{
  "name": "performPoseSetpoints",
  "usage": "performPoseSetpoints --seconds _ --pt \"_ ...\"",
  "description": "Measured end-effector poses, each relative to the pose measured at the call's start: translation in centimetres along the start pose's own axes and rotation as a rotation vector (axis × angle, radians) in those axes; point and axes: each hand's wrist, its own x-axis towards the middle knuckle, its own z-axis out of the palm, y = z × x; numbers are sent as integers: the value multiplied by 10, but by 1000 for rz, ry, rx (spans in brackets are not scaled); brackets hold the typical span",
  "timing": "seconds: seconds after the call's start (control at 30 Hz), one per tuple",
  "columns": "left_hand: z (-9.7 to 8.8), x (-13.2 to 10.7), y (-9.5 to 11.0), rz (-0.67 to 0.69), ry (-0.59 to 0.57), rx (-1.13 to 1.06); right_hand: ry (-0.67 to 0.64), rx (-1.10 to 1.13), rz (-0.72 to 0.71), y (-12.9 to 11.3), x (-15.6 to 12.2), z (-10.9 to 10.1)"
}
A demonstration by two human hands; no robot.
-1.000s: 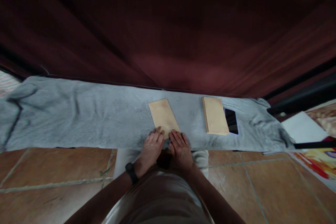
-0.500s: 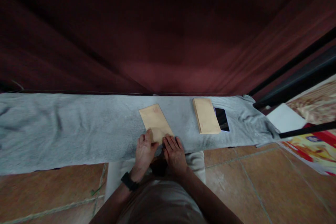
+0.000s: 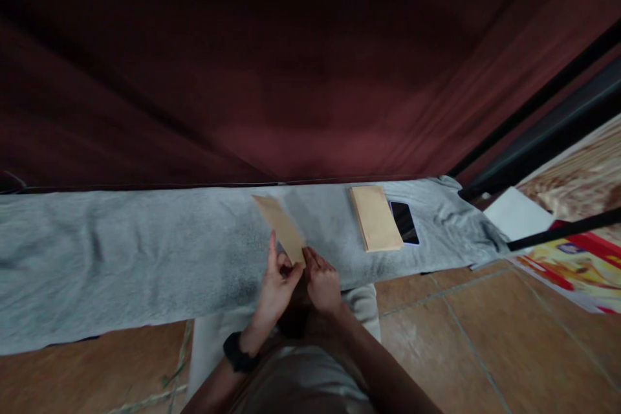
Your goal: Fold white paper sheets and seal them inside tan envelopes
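A tan paper envelope (image 3: 284,228) is tilted up on its long side over the grey cloth, its near end between my hands. My left hand (image 3: 277,284) pinches the near left edge with thumb and fingers, the index finger stretched along it. On the other side, my right hand (image 3: 323,281) has its fingers curled on the near right corner. Further right lies a stack of similar tan envelopes (image 3: 377,218), apart from both hands. A dark-screened phone (image 3: 404,222) rests beside the stack, partly under its edge.
Grey cloth (image 3: 145,252) covers the long narrow surface, with a dark red curtain (image 3: 291,110) behind it. Black bars (image 3: 533,116) stand at the right, near a white sheet (image 3: 518,213) and a red and yellow printed package (image 3: 577,265). Tiled floor (image 3: 436,336) shows below.
The envelope lay flatter before and now is raised and turned on edge. My left index finger has straightened, and my right fingers have gone from lying flat to curling round the corner.
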Motion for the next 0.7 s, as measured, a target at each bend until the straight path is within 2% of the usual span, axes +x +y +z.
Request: performPoseSetpoints --seconds 0.07,0.13,0.2,0.27,0.37,0.47,0.6,0.7 --pt "-1 4 4 56 9 0 33 293 145 -2 12 -6" --pt "-5 11 -1 46 87 43 69 690 311 -5 20 -9" --pt "-9 17 -11 -43 141 107 89 1053 458 -8 22 -7" --pt "-10 19 -23 -163 93 102 86 1265 569 -11 20 -1" --pt "-9 17 -36 -281 -11 8 44 1367 659 -12 15 10" --pt "-11 18 -41 -294 -28 -4 -40 1396 711 -7 11 14" --pt "-26 31 -43 -280 -71 162 -258 1232 686 9 6 4" --pt "-38 38 -44 -238 -130 366 -295 1089 666 17 0 -5"
